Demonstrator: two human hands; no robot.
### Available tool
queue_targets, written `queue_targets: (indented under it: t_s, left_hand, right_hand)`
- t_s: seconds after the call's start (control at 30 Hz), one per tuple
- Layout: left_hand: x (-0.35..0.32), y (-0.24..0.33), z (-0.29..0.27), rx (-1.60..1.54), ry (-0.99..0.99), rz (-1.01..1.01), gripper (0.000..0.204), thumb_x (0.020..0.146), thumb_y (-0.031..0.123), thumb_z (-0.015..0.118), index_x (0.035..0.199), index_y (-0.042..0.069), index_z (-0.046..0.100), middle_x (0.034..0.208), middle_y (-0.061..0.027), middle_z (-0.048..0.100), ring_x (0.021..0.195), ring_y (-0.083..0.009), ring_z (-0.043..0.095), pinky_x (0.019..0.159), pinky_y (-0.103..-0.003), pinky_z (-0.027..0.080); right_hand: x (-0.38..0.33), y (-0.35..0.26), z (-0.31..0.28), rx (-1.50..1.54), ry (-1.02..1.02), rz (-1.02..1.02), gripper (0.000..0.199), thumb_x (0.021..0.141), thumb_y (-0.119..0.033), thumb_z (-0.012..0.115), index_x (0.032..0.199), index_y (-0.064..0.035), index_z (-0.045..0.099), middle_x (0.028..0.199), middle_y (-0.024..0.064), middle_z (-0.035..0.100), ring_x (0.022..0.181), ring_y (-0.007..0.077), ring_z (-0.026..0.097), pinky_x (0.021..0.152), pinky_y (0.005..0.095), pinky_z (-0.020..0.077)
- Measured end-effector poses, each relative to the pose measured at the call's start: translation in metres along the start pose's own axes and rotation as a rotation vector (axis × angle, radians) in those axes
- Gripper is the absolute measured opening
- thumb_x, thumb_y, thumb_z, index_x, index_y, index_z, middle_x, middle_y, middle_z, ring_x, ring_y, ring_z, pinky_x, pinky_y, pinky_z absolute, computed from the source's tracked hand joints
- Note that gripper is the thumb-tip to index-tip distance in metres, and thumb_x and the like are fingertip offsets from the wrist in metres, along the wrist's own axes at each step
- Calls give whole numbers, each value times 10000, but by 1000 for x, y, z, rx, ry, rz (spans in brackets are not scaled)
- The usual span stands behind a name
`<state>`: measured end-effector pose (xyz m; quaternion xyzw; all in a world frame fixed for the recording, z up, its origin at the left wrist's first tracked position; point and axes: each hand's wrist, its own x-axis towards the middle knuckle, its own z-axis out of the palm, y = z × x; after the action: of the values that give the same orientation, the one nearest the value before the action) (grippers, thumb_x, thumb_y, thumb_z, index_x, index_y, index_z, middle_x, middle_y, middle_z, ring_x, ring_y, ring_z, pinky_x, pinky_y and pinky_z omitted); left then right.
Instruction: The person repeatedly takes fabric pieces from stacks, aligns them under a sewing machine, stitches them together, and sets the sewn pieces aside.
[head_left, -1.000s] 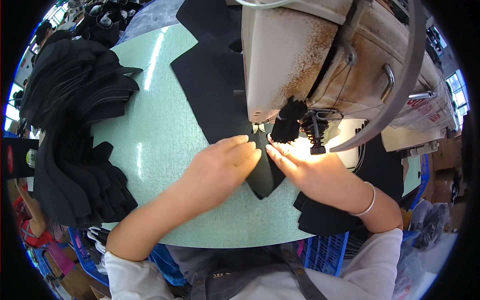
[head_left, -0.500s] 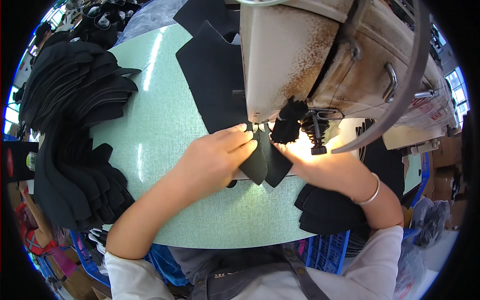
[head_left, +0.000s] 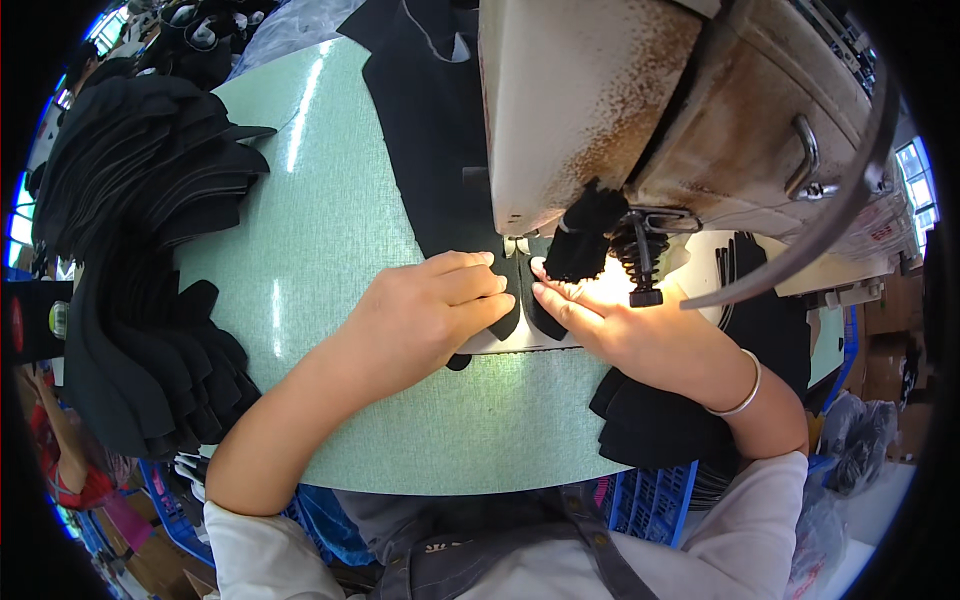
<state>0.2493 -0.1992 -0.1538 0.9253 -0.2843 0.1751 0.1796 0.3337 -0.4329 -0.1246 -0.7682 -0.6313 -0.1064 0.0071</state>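
Two narrow ends of black fabric lie side by side below the metal presser foot [head_left: 515, 246] of a worn, cream-coloured sewing machine [head_left: 580, 110]. With bent fingers pressed together, my left hand [head_left: 425, 312] holds the left fabric end [head_left: 509, 312] just before the foot. My right hand [head_left: 645, 335] has its thumb and fingers on the right fabric end [head_left: 541, 308]; a fuzzy black pad [head_left: 583, 235] partly hides those fingers. Past the foot, a wider black fabric panel [head_left: 430, 150] stretches along the machine's left side. Bright light falls around my right fingers.
Stacked black fabric pieces [head_left: 150, 180] hang over the left of the pale green table [head_left: 330, 250]. More black pieces [head_left: 660, 415] lie beneath my right forearm. A curved grey bar [head_left: 820, 245] arches over the right side. Blue crates [head_left: 652, 503] stand below the table edge.
The black fabric has slid away from me under the foot, so its near ends reach less far toward me. My hands stay close beside the foot, the right fingers now showing more.
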Motion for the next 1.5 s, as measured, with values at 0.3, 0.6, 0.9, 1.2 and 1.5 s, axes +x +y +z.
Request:
queue_targets:
  t_s: [0.3, 0.6, 0.9, 1.2, 1.5]
  left_hand:
    - [4, -11, 0, -61, 51, -27, 174, 737, 77, 673, 908, 79, 697, 929, -16, 646, 928, -196, 657, 675, -291, 551]
    - [5, -22, 3, -73, 95, -32, 195, 739, 45, 672, 931, 58, 704, 954, -37, 644, 927, -219, 663, 718, -305, 557]
    - [6, -21, -3, -92, 70, -92, 165, 777, 42, 648, 926, 54, 717, 968, -48, 660, 916, -227, 665, 737, -312, 560]
    - [6, -15, -5, -102, 29, -114, 172, 770, 15, 648, 933, 22, 702, 986, -86, 668, 918, -254, 672, 740, -332, 560]
    - [7, -10, 3, -15, 67, -155, 237, 769, 2, 638, 1004, -2, 667, 1058, -105, 650, 1027, -250, 643, 812, -335, 543]
  right_hand:
    - [-1, 16, 20, -22, 38, 23, 456, 887, -100, 556, 1342, -124, 524, 1230, -29, 639, 843, 51, 665, 572, 201, 512]
    - [3, 22, 30, 72, 169, 64, 343, 871, -103, 576, 1212, -118, 548, 1109, -11, 628, 804, 91, 652, 582, 235, 503]
    - [3, 21, 30, 95, 199, 78, 230, 854, -106, 595, 1082, -111, 571, 989, 7, 617, 766, 131, 639, 593, 268, 493]
    - [-3, 19, 27, 99, 204, 86, 117, 837, -108, 615, 953, -105, 595, 868, 24, 605, 727, 170, 625, 604, 302, 483]
    - [5, 19, 34, 153, 233, 120, 20, 821, -111, 634, 823, -98, 618, 748, 42, 594, 689, 210, 612, 615, 336, 474]
